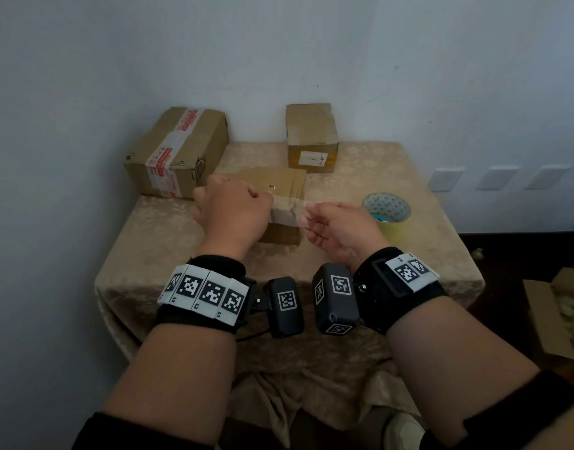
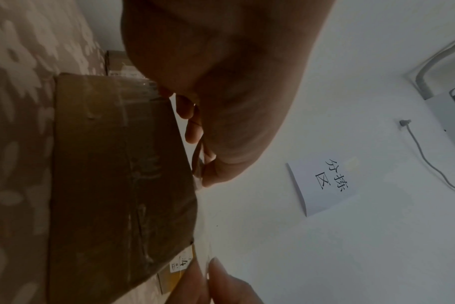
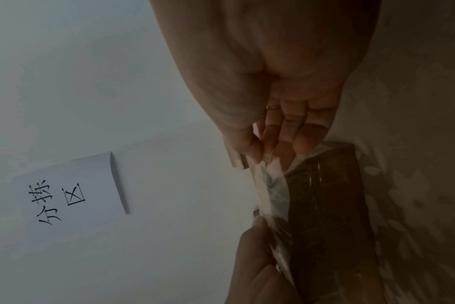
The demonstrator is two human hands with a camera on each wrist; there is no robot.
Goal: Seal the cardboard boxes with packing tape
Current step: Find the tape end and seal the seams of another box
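Flat cardboard box [image 1: 279, 203] at bench [image 1: 168, 235] centre, tape roll [image 1: 387, 212] just right of box. Left hand [image 1: 233, 209] rests on box top, fingers curled, pinching near end of clear tape strip [image 1: 300, 209]. Right hand [image 1: 337, 228] beside box's right edge, fingers pinching strip's free end. Judgement: film thin, limp, sticky, self-clings; hold by ends, keep taut. Box light, stiff.

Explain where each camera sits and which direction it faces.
Head: above, looking down at the beige-clothed table; both forearms and hands show.
Left wrist: beside the left hand, facing the flat brown cardboard box.
Right wrist: beside the right hand, facing that box.
Shared: both wrist views show the white paper wall sign.
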